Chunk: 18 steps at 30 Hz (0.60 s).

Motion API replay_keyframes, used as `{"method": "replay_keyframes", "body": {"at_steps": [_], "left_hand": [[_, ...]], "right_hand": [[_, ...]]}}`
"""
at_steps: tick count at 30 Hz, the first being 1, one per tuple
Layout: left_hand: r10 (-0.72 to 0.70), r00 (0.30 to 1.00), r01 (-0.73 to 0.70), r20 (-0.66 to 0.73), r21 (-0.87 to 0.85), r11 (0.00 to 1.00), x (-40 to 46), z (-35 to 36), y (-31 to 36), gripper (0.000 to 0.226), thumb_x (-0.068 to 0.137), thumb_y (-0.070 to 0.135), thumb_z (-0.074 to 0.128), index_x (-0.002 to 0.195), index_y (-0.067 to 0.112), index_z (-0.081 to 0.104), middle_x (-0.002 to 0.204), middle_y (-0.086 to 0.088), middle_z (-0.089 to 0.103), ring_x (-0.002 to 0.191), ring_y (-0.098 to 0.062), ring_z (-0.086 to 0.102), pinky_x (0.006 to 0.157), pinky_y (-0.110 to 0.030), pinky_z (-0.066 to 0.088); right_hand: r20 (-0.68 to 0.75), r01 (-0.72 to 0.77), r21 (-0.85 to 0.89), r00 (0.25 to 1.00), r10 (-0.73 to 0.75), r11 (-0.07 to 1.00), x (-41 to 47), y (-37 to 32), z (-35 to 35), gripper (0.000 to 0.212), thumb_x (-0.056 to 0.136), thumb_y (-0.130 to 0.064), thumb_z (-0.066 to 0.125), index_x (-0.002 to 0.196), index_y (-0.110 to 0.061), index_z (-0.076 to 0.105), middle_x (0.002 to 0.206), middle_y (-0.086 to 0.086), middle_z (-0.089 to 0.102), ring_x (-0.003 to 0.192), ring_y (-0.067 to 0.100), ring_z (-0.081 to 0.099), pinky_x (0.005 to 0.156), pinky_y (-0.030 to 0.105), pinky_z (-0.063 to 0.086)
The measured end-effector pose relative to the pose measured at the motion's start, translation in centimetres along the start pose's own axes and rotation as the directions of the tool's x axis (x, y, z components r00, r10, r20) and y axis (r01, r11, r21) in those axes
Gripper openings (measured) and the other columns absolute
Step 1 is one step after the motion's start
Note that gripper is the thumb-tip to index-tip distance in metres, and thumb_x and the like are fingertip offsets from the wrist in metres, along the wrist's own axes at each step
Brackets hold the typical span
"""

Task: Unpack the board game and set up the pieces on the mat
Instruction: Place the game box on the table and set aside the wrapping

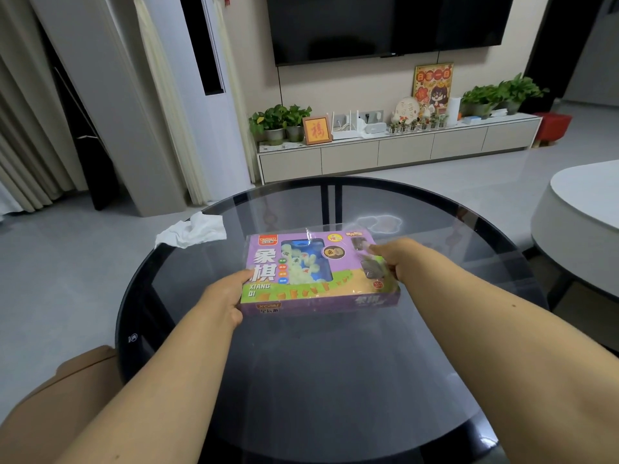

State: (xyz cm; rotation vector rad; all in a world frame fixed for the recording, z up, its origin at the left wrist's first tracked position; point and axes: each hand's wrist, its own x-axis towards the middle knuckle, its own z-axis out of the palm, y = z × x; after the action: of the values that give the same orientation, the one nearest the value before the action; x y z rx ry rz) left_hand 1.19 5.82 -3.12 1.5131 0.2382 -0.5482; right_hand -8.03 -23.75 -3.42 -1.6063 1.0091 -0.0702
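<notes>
At the far left, folded curtains (pixel 20 135) hang beside a tall white standing air conditioner (pixel 187 95). A crumpled white tissue (pixel 192 233) lies at the far-left edge of the round dark glass desk (pixel 335 380).

The left hand (pixel 223 298) grips the left short end of the xiangqi game box (pixel 318 272), thumb on the top face and the other fingers curled out of sight beneath or behind that end. The box is purple, wrapped in clear shiny film, and sits near the middle of the desk, a little toward the far side. Its long axis runs left to right across the view, slightly turned so the right end lies farther away than the left. The printed face is up, with the large title characters upright toward the person, and a clear window shows pale round pieces (pixel 299 262) on a blue tray inside.

The right hand (pixel 392 259) holds the right end of the box, fingers curled over the top face near the far-right corner; they seem to pinch at the film there, though glare makes that hard to judge.

Beyond, a low TV cabinet (pixel 398 152) carries potted plants (pixel 281 122) under a wall-mounted television (pixel 385 25). A white rounded table (pixel 582 209) stands at the far right.
</notes>
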Motion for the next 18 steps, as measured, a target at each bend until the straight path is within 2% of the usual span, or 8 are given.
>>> {"method": "replay_keyframes", "body": {"at_steps": [2, 4, 6, 8, 10, 13, 16, 18], "left_hand": [[0.007, 1.000, -0.007, -0.003, -0.009, 1.000, -0.1, 0.0, 0.1, 0.022, 0.090, 0.021, 0.064, 0.103, 0.004, 0.065, 0.094, -0.016, 0.073, 0.070, -0.026, 0.072, 0.076, -0.043, 0.057], [0.014, 1.000, -0.014, 0.000, -0.020, 1.000, -0.2, 0.1, 0.1, 0.019, 0.090, 0.021, 0.064, 0.100, 0.005, 0.066, 0.088, -0.014, 0.074, 0.064, -0.024, 0.072, 0.073, -0.042, 0.058], [0.015, 1.000, -0.014, 0.000, -0.054, 0.998, -0.4, 0.0, 0.2, 0.017, 0.090, 0.023, 0.064, 0.095, 0.007, 0.066, 0.077, -0.012, 0.074, 0.058, -0.022, 0.071, 0.067, -0.040, 0.057], [0.003, 1.000, -0.003, -0.002, -0.081, 0.997, -0.6, -0.1, 0.2, 0.019, 0.090, 0.028, 0.064, 0.090, 0.009, 0.066, 0.074, -0.010, 0.074, 0.058, -0.022, 0.071, 0.070, -0.041, 0.057], [-0.001, 1.000, 0.000, -0.007, -0.109, 0.994, -0.9, -0.3, 0.3, 0.022, 0.089, 0.031, 0.065, 0.092, 0.009, 0.066, 0.083, -0.012, 0.074, 0.068, -0.025, 0.072, 0.080, -0.045, 0.056], [-0.020, 1.000, 0.021, 0.006, -0.139, 0.990, -1.3, -0.2, 0.4, 0.024, 0.089, 0.030, 0.065, 0.097, 0.008, 0.067, 0.089, -0.014, 0.074, 0.075, -0.028, 0.071, 0.086, -0.050, 0.054], [-0.057, 0.998, 0.058, 0.013, -0.177, 0.982, -1.9, -0.4, 0.9, 0.021, 0.091, 0.027, 0.063, 0.091, 0.007, 0.065, 0.073, -0.012, 0.073, 0.062, -0.026, 0.071, 0.082, -0.048, 0.055], [-0.080, 0.997, 0.077, -0.003, -0.215, 0.974, -2.1, -0.6, 1.2, 0.018, 0.093, 0.023, 0.059, 0.090, 0.005, 0.063, 0.063, -0.011, 0.071, 0.053, -0.025, 0.069, 0.072, -0.041, 0.058]], "right_hand": [[0.055, -0.043, 0.068, 0.998, 0.040, 0.997, -2.0, -0.5, -0.2, 0.067, 0.052, -0.051, 0.085, 0.096, -0.005, 0.064, 0.091, 0.014, 0.072, 0.083, 0.032, 0.070, 0.085, 0.052, 0.053], [0.074, -0.050, 0.155, 0.997, 0.038, 0.987, -6.3, -1.7, 0.0, 0.039, 0.074, -0.037, 0.077, 0.084, -0.003, 0.061, 0.082, 0.014, 0.069, 0.073, 0.028, 0.067, 0.083, 0.049, 0.054], [0.116, -0.049, 0.227, 0.993, 0.023, 0.973, -7.2, -1.8, 0.3, 0.024, 0.088, -0.026, 0.065, 0.080, -0.004, 0.059, 0.080, 0.013, 0.067, 0.068, 0.027, 0.064, 0.078, 0.046, 0.053], [0.125, -0.045, 0.250, 0.992, 0.014, 0.967, -7.1, -1.6, 0.5, 0.021, 0.090, -0.025, 0.063, 0.084, -0.004, 0.061, 0.090, 0.015, 0.069, 0.076, 0.029, 0.067, 0.079, 0.045, 0.054], [0.117, -0.034, 0.271, 0.993, 0.003, 0.962, -6.9, -1.5, 0.5, 0.021, 0.089, -0.025, 0.064, 0.089, -0.004, 0.060, 0.097, 0.016, 0.069, 0.083, 0.031, 0.068, 0.081, 0.045, 0.056], [0.115, -0.046, 0.303, 0.993, 0.011, 0.952, -6.8, -1.3, 0.4, 0.020, 0.092, -0.022, 0.060, 0.085, -0.004, 0.056, 0.085, 0.014, 0.067, 0.072, 0.029, 0.066, 0.072, 0.044, 0.056], [0.123, -0.051, 0.370, 0.992, 0.006, 0.928, -6.7, -1.1, 0.2, 0.019, 0.092, -0.020, 0.059, 0.082, -0.005, 0.054, 0.077, 0.012, 0.062, 0.064, 0.027, 0.061, 0.061, 0.040, 0.054], [0.118, -0.043, 0.408, 0.993, -0.006, 0.912, -6.5, -0.8, 0.0, 0.018, 0.092, -0.019, 0.059, 0.081, -0.005, 0.055, 0.077, 0.012, 0.061, 0.064, 0.027, 0.060, 0.057, 0.039, 0.053]]}}
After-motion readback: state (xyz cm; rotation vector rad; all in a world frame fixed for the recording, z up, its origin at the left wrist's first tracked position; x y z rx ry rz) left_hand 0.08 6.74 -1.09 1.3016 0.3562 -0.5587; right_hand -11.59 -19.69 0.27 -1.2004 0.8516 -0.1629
